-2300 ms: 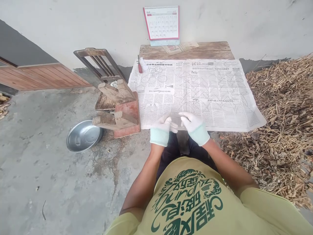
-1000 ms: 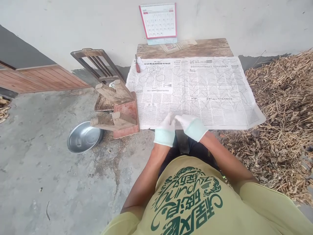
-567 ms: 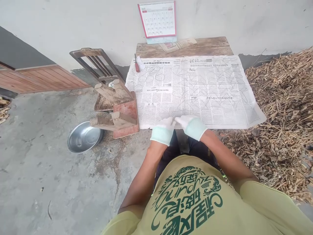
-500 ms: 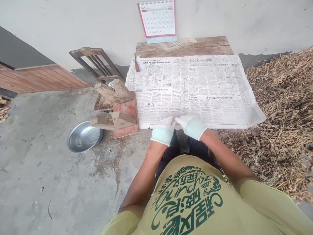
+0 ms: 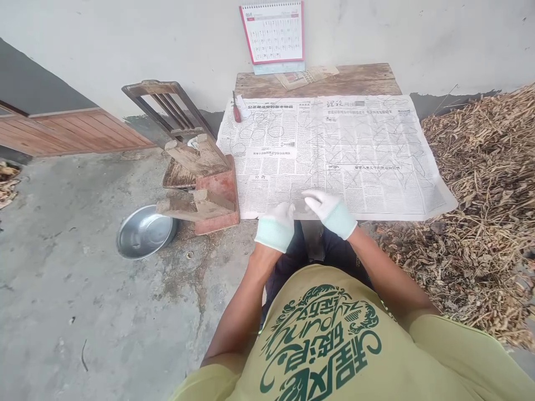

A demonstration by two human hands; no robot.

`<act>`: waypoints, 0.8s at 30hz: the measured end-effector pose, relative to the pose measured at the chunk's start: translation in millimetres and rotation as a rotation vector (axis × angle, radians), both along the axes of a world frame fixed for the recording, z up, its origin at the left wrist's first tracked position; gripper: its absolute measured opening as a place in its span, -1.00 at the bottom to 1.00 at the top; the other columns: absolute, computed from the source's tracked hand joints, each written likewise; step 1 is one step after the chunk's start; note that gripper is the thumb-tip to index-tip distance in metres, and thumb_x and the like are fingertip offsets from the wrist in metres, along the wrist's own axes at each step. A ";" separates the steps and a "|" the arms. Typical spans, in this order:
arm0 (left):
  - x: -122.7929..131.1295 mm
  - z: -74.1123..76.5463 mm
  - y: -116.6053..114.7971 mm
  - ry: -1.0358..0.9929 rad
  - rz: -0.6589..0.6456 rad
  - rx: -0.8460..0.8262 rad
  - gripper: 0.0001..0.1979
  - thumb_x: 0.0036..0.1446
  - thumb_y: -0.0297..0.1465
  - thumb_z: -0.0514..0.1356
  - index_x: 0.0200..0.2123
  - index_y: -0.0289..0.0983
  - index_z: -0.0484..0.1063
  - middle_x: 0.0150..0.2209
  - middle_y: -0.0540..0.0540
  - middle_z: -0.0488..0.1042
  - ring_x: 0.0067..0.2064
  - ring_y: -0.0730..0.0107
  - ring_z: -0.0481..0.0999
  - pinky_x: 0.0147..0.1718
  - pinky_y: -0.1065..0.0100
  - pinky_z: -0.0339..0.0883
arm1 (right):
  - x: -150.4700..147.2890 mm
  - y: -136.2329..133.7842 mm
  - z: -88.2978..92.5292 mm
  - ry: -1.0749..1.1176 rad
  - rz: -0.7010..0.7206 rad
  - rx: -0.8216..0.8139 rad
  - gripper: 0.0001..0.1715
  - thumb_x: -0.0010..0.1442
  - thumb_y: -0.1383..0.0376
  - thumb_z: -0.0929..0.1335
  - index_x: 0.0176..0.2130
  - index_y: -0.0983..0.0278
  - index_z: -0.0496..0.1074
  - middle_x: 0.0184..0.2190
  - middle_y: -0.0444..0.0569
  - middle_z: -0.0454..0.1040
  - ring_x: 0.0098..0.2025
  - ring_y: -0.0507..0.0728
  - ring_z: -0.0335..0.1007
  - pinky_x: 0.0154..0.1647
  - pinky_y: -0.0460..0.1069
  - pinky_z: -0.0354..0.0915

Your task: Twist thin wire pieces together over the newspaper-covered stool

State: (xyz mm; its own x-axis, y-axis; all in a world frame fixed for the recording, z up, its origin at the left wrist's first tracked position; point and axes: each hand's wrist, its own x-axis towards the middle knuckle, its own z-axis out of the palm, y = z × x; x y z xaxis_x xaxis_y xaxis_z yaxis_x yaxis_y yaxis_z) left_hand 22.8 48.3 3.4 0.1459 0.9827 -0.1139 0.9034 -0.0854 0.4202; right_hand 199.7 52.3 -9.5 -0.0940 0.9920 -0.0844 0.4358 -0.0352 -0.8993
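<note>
A large newspaper (image 5: 355, 150) covers a low wooden table (image 5: 355, 81); thin looping strands lie across its print. Both of my hands wear white gloves and sit at the paper's near edge, close together. My left hand (image 5: 276, 221) is curled, and a thin strand rises from its fingertips over the paper. My right hand (image 5: 329, 209) points left with its fingers on the newspaper, next to the left hand's fingertips. Whether it pinches the strand is too small to tell.
A red-handled tool (image 5: 237, 113) lies at the paper's far left corner, and a calendar (image 5: 273, 34) leans on the wall. Left of the table stand a wooden chair (image 5: 175, 114), stacked wood and a brick (image 5: 204, 186), and a metal basin (image 5: 144, 231). Dry stalks (image 5: 480, 184) are piled on the right.
My hands came together at the paper's near edge, then the left hand drew back slightly toward me. The view shifted a little.
</note>
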 end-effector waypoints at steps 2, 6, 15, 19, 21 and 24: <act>-5.6 -3.1 0.8 -0.199 0.053 -0.056 -0.60 0.43 -0.18 -0.03 -0.40 -0.20 0.40 -0.49 -0.06 0.51 -0.43 0.30 0.52 -0.38 0.34 0.24 | -1.3 -1.4 -1.7 0.199 -0.072 -0.071 -0.58 0.40 0.20 0.25 0.14 0.21 0.51 -0.15 -0.02 0.64 -0.14 0.11 0.56 -0.03 0.06 0.43; -12.2 -9.3 1.4 -0.602 0.072 -0.206 -0.58 0.37 -0.11 0.02 -0.43 -0.22 0.41 -0.58 -0.02 0.49 -0.58 0.42 0.42 -0.51 0.39 0.24 | -9.0 -1.4 -5.2 0.448 -0.063 -0.090 -0.63 0.38 0.16 0.30 0.05 0.21 0.56 -0.02 0.02 0.61 -0.03 0.11 0.54 0.02 0.05 0.45; -17.4 -10.0 -5.7 -0.729 -0.051 -0.325 -0.56 0.29 -0.05 0.11 -0.47 -0.25 0.43 -0.66 -0.01 0.43 -0.65 0.50 0.34 -0.62 0.48 0.18 | -19.5 6.9 -13.0 0.657 -0.089 -0.216 -0.73 0.24 0.13 0.40 -0.24 0.27 0.60 -0.31 -0.01 0.63 -0.25 0.09 0.57 -0.13 0.01 0.49; -17.7 -11.0 -10.0 -0.695 -0.052 -0.299 -0.58 0.32 -0.09 0.08 -0.45 -0.25 0.43 -0.63 -0.02 0.46 -0.64 0.49 0.37 -0.60 0.47 0.22 | -18.2 5.7 -7.6 0.616 -0.146 -0.201 -0.76 0.24 0.16 0.39 -0.27 0.25 0.60 -0.33 -0.02 0.63 -0.26 0.10 0.59 -0.14 0.02 0.49; -15.3 -11.6 -11.7 -0.723 -0.016 -0.314 -0.59 0.30 -0.11 0.09 -0.46 -0.25 0.43 -0.63 -0.03 0.46 -0.64 0.49 0.37 -0.62 0.47 0.21 | -18.0 5.7 -4.7 0.626 -0.172 -0.201 -0.77 0.24 0.17 0.39 -0.29 0.25 0.60 -0.35 -0.01 0.63 -0.25 0.12 0.60 -0.16 0.02 0.49; -10.6 -12.4 -14.3 -0.783 0.017 -0.321 -0.60 0.29 -0.10 0.10 -0.46 -0.25 0.43 -0.64 -0.03 0.45 -0.65 0.49 0.36 -0.63 0.46 0.20 | -19.2 6.4 -2.1 0.638 -0.195 -0.212 -0.82 0.22 0.21 0.40 -0.29 0.26 0.59 -0.35 -0.01 0.63 -0.25 0.13 0.60 -0.20 0.02 0.48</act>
State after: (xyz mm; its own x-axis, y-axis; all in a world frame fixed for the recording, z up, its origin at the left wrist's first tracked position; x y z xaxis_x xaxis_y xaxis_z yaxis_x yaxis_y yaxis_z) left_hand 12.2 34.0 -9.0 0.2843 0.9227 -0.2605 0.3419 0.1563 0.9266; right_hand 180.5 58.7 -11.6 -0.0113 0.9641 -0.2652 -0.2074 -0.2617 -0.9426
